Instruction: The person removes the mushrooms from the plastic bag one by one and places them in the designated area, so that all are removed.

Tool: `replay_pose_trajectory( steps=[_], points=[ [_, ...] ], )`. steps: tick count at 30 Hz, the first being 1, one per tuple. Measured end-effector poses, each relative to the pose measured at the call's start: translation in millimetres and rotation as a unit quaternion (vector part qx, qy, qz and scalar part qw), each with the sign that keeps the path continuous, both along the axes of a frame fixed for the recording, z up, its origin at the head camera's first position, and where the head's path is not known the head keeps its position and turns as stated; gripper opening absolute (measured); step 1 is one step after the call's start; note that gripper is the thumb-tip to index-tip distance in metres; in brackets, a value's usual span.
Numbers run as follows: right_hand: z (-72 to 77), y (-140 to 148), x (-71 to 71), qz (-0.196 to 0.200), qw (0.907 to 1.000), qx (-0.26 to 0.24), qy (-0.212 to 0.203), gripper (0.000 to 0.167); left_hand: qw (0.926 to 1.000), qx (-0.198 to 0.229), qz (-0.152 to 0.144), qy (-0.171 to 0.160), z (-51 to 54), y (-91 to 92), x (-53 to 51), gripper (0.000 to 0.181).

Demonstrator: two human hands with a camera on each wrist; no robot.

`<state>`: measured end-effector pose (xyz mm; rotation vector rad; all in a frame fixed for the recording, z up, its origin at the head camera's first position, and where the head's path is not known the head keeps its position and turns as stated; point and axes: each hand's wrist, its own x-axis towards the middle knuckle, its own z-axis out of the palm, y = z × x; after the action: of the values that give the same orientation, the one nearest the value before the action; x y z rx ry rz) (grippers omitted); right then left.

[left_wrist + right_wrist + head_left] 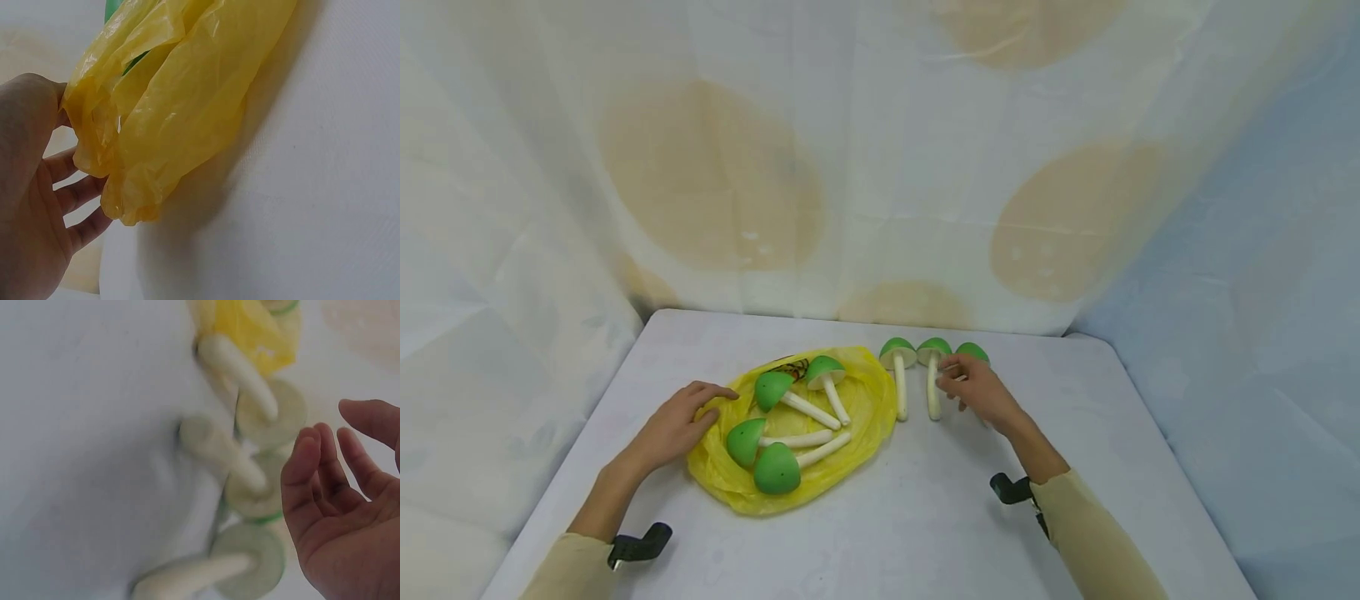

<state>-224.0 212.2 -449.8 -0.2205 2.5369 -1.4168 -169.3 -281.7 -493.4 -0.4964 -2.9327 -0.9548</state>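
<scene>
- two beige sleeves [1093, 533] come nearest, each with a black wrist mount [640, 546] by its cuff.
- the left hand [681, 421] touches the left rim of a yellow plastic bag [876, 417], thumb and fingers apart; plastic hides its fingertips in the left wrist view.
- the bag lies slack and spread on the tabletop [880, 533]; my guess is that a tug on that rim could slide or roll what it carries.
- four mushrooms [778, 469] with green caps and white stems lie in the bag, just right of the left hand, stems pointing mostly right.
- the right hand [981, 393] is loosely curled, thumb apart from fingers, holding nothing.
- its fingertips are right beside the middle mushroom [933, 346] of a row of three; contact i cannot tell.
- the right mushroom [973, 350] is partly hidden by that hand; the left mushroom [898, 356] lies just beside the bag.
- these caps sit so close that a wide grasp could knock a neighbour, and the smooth stems might slip.
- farthest back hangs a pale cloth [880, 167] with tan round patches.
</scene>
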Motion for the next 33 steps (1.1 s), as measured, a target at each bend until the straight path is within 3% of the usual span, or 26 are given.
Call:
replay_pose_trajectory(
  steps=[7, 11, 21, 33],
  points=[
    [18.1, -56.5, 2.5, 0.115, 0.993, 0.002, -0.026, 0.035, 1.0, 0.003, 0.0, 0.007, -1.8, -0.1, 0.0, 0.029],
    [21.2, -82.2, 3.4, 0.149, 0.9872, -0.014, -0.057, 0.032, 1.0, -0.001, 0.002, 0.007, -3.1, -0.9, -0.1, 0.029],
    [4.0, -117.9, -10.7, 0.159, 0.9763, -0.031, -0.143, 0.041, 1.0, -0.001, 0.005, 0.0, -2.1, -0.3, 0.3, 0.029],
    [-20.7, -133.1, -23.6, 0.158, 0.9733, -0.02, -0.165, 0.043, 1.0, -0.001, 0.003, -0.006, -0.2, -1.0, -1.7, 0.029]
  ],
)
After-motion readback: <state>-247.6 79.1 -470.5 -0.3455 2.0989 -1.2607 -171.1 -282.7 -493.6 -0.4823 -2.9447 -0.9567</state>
